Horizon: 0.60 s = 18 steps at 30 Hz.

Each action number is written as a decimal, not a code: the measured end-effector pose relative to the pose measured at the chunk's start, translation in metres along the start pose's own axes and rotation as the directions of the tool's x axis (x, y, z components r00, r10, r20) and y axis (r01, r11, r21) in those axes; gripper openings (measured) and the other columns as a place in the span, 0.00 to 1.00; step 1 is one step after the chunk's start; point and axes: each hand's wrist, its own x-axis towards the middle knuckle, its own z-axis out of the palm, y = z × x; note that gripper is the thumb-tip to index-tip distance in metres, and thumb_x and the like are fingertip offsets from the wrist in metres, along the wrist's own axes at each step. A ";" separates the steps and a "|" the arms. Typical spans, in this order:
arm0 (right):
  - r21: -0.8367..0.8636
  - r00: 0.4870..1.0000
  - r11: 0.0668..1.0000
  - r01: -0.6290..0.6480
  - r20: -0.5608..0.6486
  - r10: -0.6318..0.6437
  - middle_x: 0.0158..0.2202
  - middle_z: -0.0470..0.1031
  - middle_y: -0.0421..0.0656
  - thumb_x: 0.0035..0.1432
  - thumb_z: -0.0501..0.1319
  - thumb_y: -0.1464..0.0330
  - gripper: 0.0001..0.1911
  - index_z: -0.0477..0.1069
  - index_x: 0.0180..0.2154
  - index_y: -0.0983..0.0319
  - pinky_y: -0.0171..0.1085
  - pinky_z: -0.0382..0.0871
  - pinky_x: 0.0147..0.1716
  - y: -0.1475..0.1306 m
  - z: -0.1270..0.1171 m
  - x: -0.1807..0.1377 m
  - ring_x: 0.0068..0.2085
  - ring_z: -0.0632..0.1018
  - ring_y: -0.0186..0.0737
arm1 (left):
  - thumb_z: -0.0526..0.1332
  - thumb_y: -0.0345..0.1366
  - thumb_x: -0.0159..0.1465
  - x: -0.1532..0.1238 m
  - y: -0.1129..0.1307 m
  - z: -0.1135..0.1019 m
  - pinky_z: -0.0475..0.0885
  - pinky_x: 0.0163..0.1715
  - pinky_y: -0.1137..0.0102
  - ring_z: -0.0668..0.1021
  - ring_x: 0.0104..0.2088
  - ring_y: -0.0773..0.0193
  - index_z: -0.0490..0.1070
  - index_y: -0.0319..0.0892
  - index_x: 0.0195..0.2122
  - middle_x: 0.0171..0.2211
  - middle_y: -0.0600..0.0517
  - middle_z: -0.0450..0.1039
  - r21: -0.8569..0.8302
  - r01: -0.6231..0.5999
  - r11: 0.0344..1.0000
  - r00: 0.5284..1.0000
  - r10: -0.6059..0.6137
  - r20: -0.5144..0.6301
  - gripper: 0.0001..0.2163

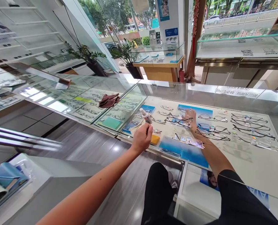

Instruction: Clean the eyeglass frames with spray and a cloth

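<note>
Just beyond our left hand [142, 137], a white-capped spray bottle [146, 115] leans at a tilt, its small round body partly hidden by our knuckles. That hand is curled into a fist, though we cannot tell whether it grips the bottle or the pale, soft-looking cloth [134, 128] beside it. Well to its right, our right hand [190, 116] reaches across the display, apart from the left and seemingly beneath the glass of the worktop [260, 170], since a dark eyeglass frame [178, 122] shows across it; whether it holds anything we cannot tell. The step in hand looks to us like a reach among the eyewear, and we judge that the next move calls for a light touch and care around the thin rims. Nearer us than the right hand lies a fine-rimmed pair [189, 141], its clear lenses catching violet glints; around that hand spreads a smooth blue card [203, 111]. A flat yellow piece [155, 139] sits just right of our left fist, and farther off, to its upper left, lies a crumpled, matt brown cloth [108, 100]
</note>
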 end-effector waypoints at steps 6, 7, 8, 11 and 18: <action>-0.057 0.985 0.988 -0.143 0.084 0.147 0.67 0.71 0.52 0.69 0.64 0.62 0.21 0.73 0.61 0.61 0.58 0.68 0.66 -0.004 -0.014 -0.051 0.66 0.74 0.55 | 0.53 0.48 0.69 0.007 -0.001 0.008 0.57 0.29 0.66 0.65 0.24 0.62 0.59 0.46 0.24 0.20 0.54 0.62 -0.049 0.016 0.999 1.000 -0.016 -0.002 0.18; -0.061 0.983 0.987 -0.148 0.104 0.154 0.68 0.71 0.54 0.68 0.64 0.65 0.22 0.74 0.61 0.63 0.57 0.66 0.67 -0.007 -0.019 -0.063 0.68 0.72 0.58 | 0.54 0.49 0.69 0.008 -0.001 0.009 0.56 0.29 0.66 0.64 0.23 0.63 0.59 0.46 0.23 0.19 0.54 0.61 -0.062 0.014 0.998 1.000 -0.014 -0.005 0.19; -0.061 0.979 0.987 -0.150 0.127 0.157 0.68 0.72 0.56 0.67 0.63 0.67 0.23 0.74 0.62 0.63 0.55 0.63 0.69 -0.010 -0.024 -0.076 0.69 0.70 0.58 | 0.55 0.49 0.68 0.009 0.000 0.010 0.56 0.29 0.66 0.64 0.23 0.63 0.59 0.46 0.22 0.19 0.54 0.61 -0.076 0.011 0.997 1.000 -0.012 -0.012 0.20; -0.055 0.967 0.988 -0.146 0.205 0.154 0.70 0.71 0.56 0.67 0.59 0.67 0.28 0.71 0.66 0.65 0.54 0.58 0.72 -0.019 -0.043 -0.121 0.72 0.68 0.59 | 0.57 0.51 0.67 0.010 0.001 0.013 0.56 0.29 0.67 0.64 0.23 0.64 0.62 0.45 0.22 0.19 0.55 0.63 -0.120 -0.004 0.993 0.999 -0.001 -0.047 0.20; -0.051 0.850 0.974 -0.219 0.481 0.217 0.70 0.69 0.60 0.63 0.61 0.63 0.32 0.72 0.65 0.68 0.52 0.60 0.70 -0.030 -0.117 -0.223 0.71 0.67 0.62 | 0.60 0.47 0.64 0.013 -0.001 0.021 0.64 0.32 0.67 0.72 0.25 0.63 0.72 0.44 0.27 0.22 0.54 0.71 -0.158 -0.087 0.984 0.986 0.062 -0.156 0.13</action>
